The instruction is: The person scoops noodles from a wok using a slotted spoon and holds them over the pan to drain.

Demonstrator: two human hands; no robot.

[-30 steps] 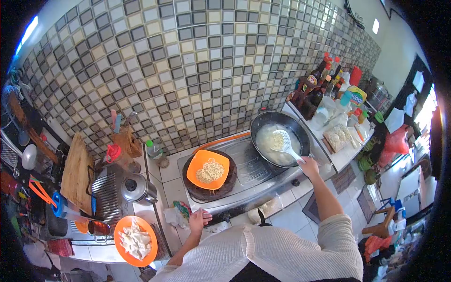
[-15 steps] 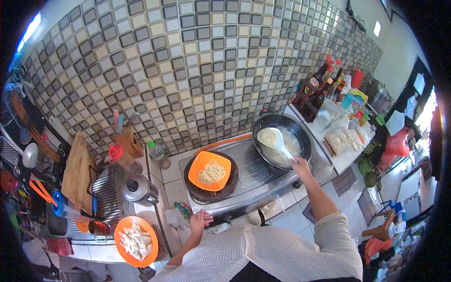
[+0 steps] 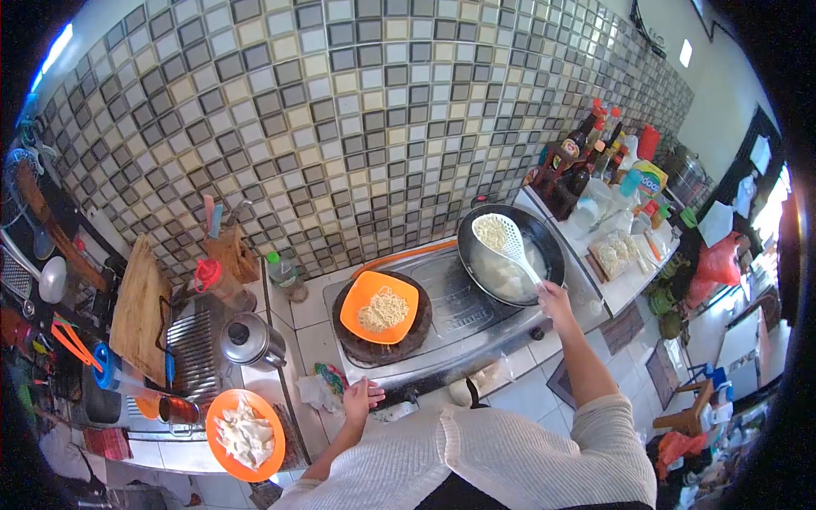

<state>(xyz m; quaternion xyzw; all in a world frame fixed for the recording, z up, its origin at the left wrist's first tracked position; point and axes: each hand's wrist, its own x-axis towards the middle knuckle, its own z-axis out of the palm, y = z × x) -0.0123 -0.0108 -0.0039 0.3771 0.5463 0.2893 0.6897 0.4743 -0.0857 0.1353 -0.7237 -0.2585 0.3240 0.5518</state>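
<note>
My right hand is closed round the handle of a white slotted ladle, whose bowl holds pale noodles over the left part of a dark wok. Cloudy liquid with pale pieces fills the wok below. Near the front edge of the stove, my left hand has its fingers apart and nothing in it. An orange square bowl with noodles sits on the left burner, behind my left hand.
An orange plate of white pieces lies at the lower left, near a lidded metal pot. Bottles and a bag of white food stand right of the wok. A wooden board leans at the left.
The ladle with noodles has risen and moved to the back left of the wok, then slightly right again. My left hand has hardly moved.
</note>
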